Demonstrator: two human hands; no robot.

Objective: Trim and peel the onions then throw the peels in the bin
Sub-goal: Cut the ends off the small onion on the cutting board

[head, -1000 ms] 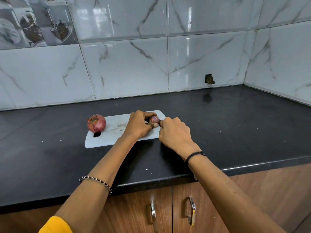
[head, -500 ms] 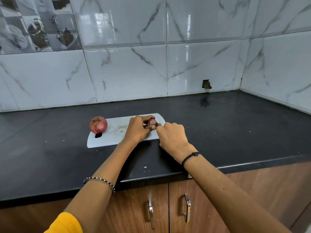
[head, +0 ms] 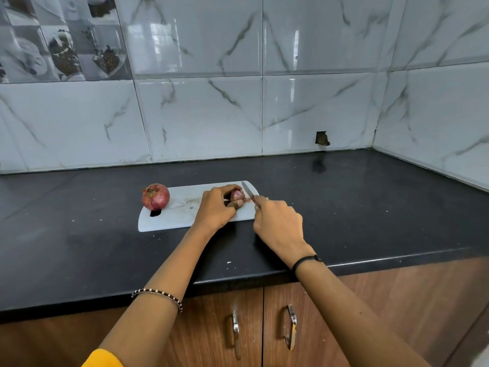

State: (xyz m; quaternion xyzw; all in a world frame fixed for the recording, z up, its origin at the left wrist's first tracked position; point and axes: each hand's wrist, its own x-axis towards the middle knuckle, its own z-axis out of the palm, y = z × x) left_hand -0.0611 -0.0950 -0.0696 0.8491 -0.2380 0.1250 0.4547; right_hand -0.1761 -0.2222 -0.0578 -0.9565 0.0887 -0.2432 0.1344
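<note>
A white cutting board (head: 182, 207) lies on the black counter. On its right end my left hand (head: 215, 207) grips a small red onion (head: 236, 195), fingers curled over it. My right hand (head: 277, 223) holds a knife (head: 248, 191) whose blade points away from me, just right of the small onion. A thin reddish scrap lies on the board between onion and blade. A bigger unpeeled red onion (head: 155, 196) stands on the board's left end, above the handle slot.
The black counter (head: 370, 202) runs to a tiled wall behind and on the right. Wooden cabinet doors with metal handles (head: 291, 327) sit below its front edge. No bin is in view.
My right hand has drawn back to the right from the small onion, and the knife blade now shows beside it. The left hand keeps its grip.
</note>
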